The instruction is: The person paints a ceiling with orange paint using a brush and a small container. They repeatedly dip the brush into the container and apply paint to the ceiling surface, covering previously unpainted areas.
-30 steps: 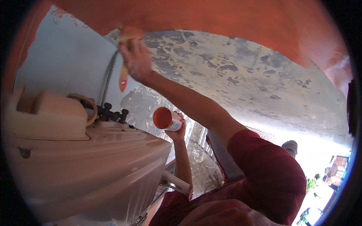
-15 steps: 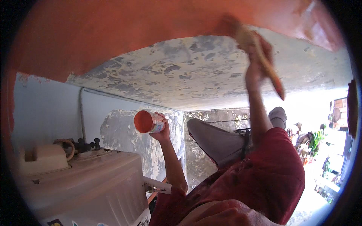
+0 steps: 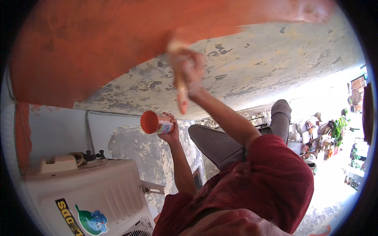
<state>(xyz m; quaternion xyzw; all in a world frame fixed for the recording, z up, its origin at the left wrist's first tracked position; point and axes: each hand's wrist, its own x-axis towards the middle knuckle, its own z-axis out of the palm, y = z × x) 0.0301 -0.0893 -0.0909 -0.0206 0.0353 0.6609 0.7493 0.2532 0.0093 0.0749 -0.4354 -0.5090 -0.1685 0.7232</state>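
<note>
My right hand (image 3: 189, 70) grips a paintbrush (image 3: 181, 88) by its pale wooden handle, which has orange smears near its end. Motion blurs the hand and the bristles, which meet the wall (image 3: 106, 43) along the border between fresh orange paint and a bare, flaking grey surface (image 3: 224, 59). Lower down, my left hand (image 3: 171, 131) is wrapped around a paint can (image 3: 164, 125). The can is tipped toward me, and its open mouth shows an orange inside. Its side carries a colourful label.
An off-white air-conditioner outdoor unit (image 3: 98, 185) with stickers sits on a metal bracket (image 3: 152, 187) at the lower left. A thin pipe (image 3: 89, 131) runs along the pale side wall. Plants (image 3: 339, 131) and household clutter stand at the far right, beyond my legs.
My right hand has swept left along the paint border with the paintbrush. The view has shifted, so more of the outdoor unit shows. My left hand still holds the can.
</note>
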